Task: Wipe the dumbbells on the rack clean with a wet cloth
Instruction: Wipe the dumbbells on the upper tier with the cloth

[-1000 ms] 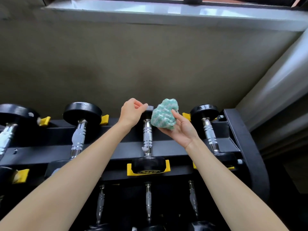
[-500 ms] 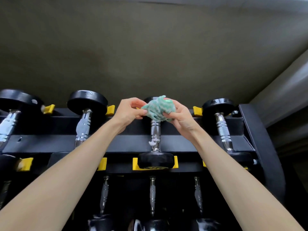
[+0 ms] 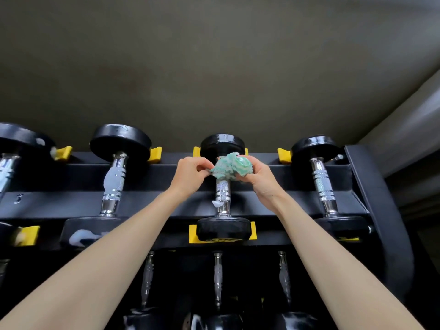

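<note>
We see a flat, matt wall (image 3: pixel 214 67) of grey-brown colour far above the fingers. Under it stands the rack (image 3: pixel 371 191), made of black painted metal with straight rails and a slanted post, well to the right of the right fingers.

On its upper shelf lie dumbbells with round black heads, smooth and a little glossy, and chrome handles with knurled bands. One (image 3: pixel 114 184) lies well left of the left fingers and one (image 3: pixel 321 184) well right of the right fingers. The middle dumbbell (image 3: pixel 223 228) lies directly under both hands.

The bare left arm (image 3: pixel 107 258) and right arm (image 3: pixel 333 258) reach up and meet over it. The left hand (image 3: pixel 190 172) pinches the left edge of the cloth (image 3: pixel 229 166) between thumb and curled fingers. The right hand (image 3: pixel 262 179) has its fingers curled round the right part, with the thumb beneath.

The cloth is green and white, fluffy and crumpled into a ball. It sits between the two sets of fingers, over the top of the middle handle. We cannot tell if it presses on the metal.

Yellow plastic cradles (image 3: pixel 194 233) hold the near head, below the wrists. A small white smear (image 3: pixel 217 204) is on the handle under the fingers.
</note>
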